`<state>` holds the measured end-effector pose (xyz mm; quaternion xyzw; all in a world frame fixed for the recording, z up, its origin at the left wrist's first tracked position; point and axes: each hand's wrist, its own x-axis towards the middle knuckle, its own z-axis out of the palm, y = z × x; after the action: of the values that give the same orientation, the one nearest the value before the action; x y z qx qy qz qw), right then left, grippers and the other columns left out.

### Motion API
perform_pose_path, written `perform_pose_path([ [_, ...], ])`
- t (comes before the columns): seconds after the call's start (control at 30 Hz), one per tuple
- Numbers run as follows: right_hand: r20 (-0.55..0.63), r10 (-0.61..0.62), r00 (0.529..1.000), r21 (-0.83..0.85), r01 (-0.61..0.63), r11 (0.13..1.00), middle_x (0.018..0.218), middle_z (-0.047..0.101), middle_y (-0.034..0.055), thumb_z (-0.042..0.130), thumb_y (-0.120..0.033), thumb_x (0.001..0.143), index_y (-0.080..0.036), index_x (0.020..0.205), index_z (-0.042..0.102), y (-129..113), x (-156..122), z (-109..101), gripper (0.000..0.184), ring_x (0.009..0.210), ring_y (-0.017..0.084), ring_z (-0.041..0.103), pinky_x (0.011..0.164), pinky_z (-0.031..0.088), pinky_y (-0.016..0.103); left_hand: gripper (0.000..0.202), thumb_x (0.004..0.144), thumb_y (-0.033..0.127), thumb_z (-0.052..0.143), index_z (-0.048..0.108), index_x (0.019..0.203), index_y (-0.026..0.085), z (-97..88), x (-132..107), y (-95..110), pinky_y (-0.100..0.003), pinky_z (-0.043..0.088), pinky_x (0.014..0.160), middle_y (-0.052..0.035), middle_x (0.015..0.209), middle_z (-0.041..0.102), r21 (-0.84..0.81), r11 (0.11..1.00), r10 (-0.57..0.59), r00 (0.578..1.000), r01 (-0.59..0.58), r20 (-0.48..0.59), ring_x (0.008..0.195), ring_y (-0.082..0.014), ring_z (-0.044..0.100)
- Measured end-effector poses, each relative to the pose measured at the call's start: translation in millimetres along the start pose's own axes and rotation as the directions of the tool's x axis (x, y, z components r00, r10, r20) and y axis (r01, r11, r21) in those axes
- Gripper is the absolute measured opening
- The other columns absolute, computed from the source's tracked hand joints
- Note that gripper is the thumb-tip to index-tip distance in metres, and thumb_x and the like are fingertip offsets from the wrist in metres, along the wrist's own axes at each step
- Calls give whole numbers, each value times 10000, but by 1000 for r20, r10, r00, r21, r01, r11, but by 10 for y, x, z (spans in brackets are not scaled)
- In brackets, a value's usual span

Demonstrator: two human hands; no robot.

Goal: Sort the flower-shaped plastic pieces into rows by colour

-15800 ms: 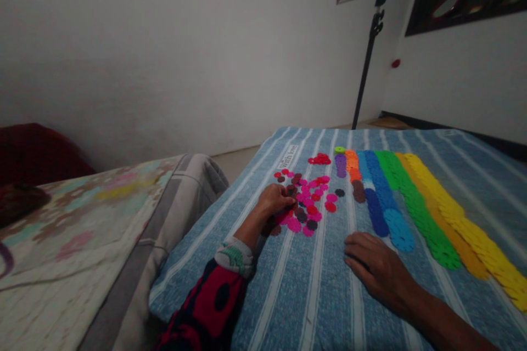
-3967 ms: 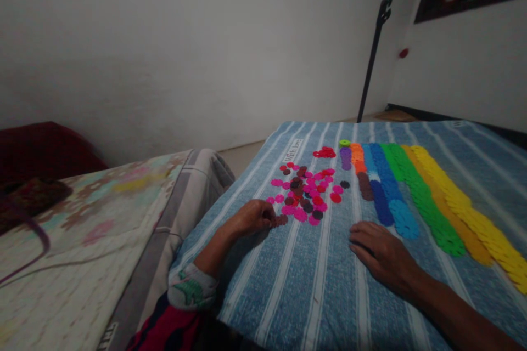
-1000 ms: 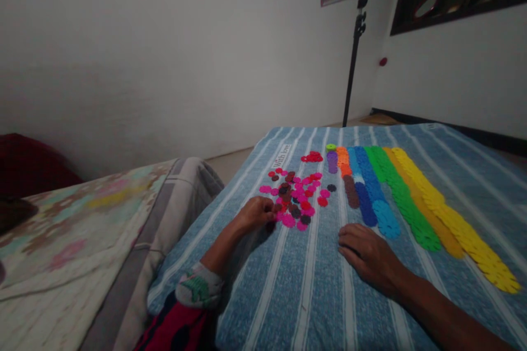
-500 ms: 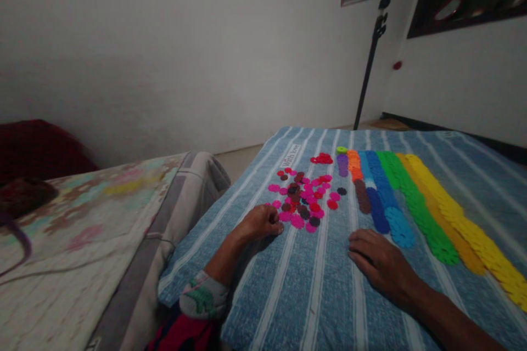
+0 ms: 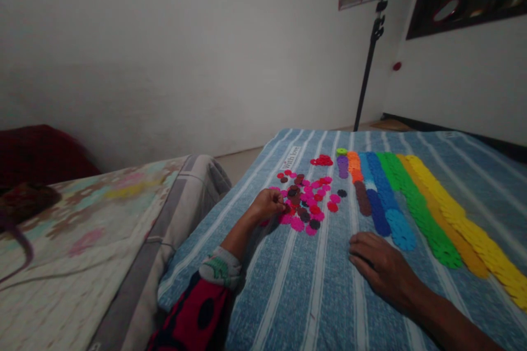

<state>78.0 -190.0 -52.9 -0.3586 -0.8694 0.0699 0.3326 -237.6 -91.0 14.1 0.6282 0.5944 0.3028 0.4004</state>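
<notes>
My left hand (image 5: 269, 204) is at the left edge of a loose pile of notched plastic discs (image 5: 307, 196) in pink, red, brown and black. Its fingers are pinched together over the discs, and whatever lies between the fingertips is hidden. My right hand (image 5: 374, 255) rests palm down on the striped blue cloth (image 5: 284, 285), fingers stretched out and slightly bent. Just beyond it lie overlapping rows of discs: light blue (image 5: 400, 230), dark blue (image 5: 377, 214), brown (image 5: 362, 198), green (image 5: 428, 222) and yellow (image 5: 465, 225).
A small heap of red discs (image 5: 321, 160) lies behind the pile, beside printed lettering (image 5: 291, 158) on the cloth. Short purple (image 5: 342, 166) and orange (image 5: 354, 167) rows stand nearby. To the left is a second covered surface (image 5: 102, 236); a stand (image 5: 368, 71) rises behind.
My left hand has moved forward and slightly right, onto the left edge of the disc pile. My right hand has stayed in place on the cloth.
</notes>
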Motion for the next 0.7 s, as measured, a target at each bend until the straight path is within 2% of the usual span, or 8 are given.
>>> perform_pose_path([
  [0.2, -3, 3, 1000, 4, -3, 1000, 927, 654, 84, 482, -154, 943, -186, 883, 636, -15, 8, -8, 168, 882, 223, 626, 784, 528, 397, 121, 554, 205, 677, 564, 560, 160, 2, 52, -22, -237, 292, 521, 49, 496, 489, 302, 953, -4, 1000, 13, -31, 513, -102, 438],
  [0.33, -11, 6, 1000, 1, -6, 1000, 927, 659, 83, 483, -158, 941, -189, 888, 643, -15, 7, -8, 171, 879, 220, 632, 790, 530, 394, 169, 629, 307, 676, 618, 584, 155, -13, 17, -2, -261, 267, 519, 32, 502, 498, 395, 919, -13, 1000, 10, 5, 505, -111, 433],
  [0.43, -17, 5, 1000, -1, -5, 1000, 931, 664, 82, 486, -163, 939, -193, 892, 649, -12, 2, -4, 172, 882, 216, 636, 792, 531, 386, 186, 642, 333, 680, 646, 614, 151, 18, 20, -9, -264, 272, 520, 15, 523, 536, 409, 912, -33, 999, 22, 19, 520, -122, 465],
  [0.53, -19, 8, 1000, -7, -8, 1000, 930, 666, 82, 481, -159, 937, -194, 897, 654, -14, 2, -5, 181, 881, 216, 637, 787, 530, 383, 153, 591, 280, 705, 616, 590, 156, 50, 47, -53, -256, 280, 516, 20, 518, 536, 386, 922, -24, 999, 32, -25, 515, -114, 457],
  [0.7, -16, 4, 1000, 4, -4, 1000, 916, 662, 76, 483, -150, 932, -192, 876, 648, -22, 8, -13, 180, 871, 211, 634, 778, 522, 369, 203, 494, 208, 726, 536, 553, 166, 75, 66, -121, -231, 331, 509, 44, 487, 516, 135, 990, -33, 998, 39, -46, 519, -119, 503],
])
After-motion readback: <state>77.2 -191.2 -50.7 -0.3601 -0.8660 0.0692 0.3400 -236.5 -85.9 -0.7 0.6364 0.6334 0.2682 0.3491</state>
